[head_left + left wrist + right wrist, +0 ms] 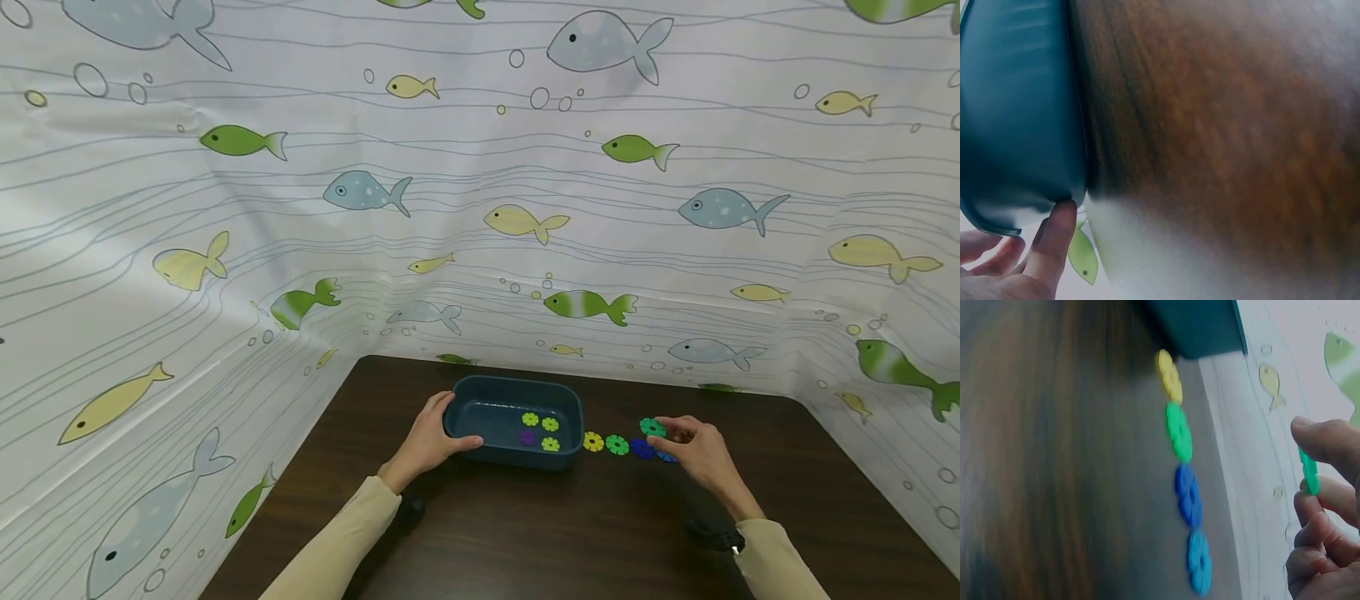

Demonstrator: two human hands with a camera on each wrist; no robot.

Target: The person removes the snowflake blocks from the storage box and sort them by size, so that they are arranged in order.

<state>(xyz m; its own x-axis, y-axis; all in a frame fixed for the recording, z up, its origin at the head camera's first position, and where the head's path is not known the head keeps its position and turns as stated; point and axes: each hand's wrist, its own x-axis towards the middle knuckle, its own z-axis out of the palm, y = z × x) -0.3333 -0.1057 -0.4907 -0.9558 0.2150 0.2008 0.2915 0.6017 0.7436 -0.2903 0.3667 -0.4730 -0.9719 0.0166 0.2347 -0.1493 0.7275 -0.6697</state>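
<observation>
My left hand point(431, 437) grips the left end of a dark blue plastic tub point(517, 457), its thumb over the near rim. Inside the tub lie several yellow-green flower-shaped discs point(551, 444) and a purple one point(527, 437). My right hand point(701, 454) pinches a green flower-shaped disc point(652, 427) between thumb and fingers, raised above the table. Below it runs a row of discs along the table from the tub's right side: yellow point(1170, 378), green point(1179, 432), dark blue point(1189, 496) and light blue point(1199, 562).
The dark brown wooden table point(517, 533) stands against a white curtain point(465, 167) printed with fish, which hangs behind and along both sides. A black band point(712, 535) sits at the right wrist.
</observation>
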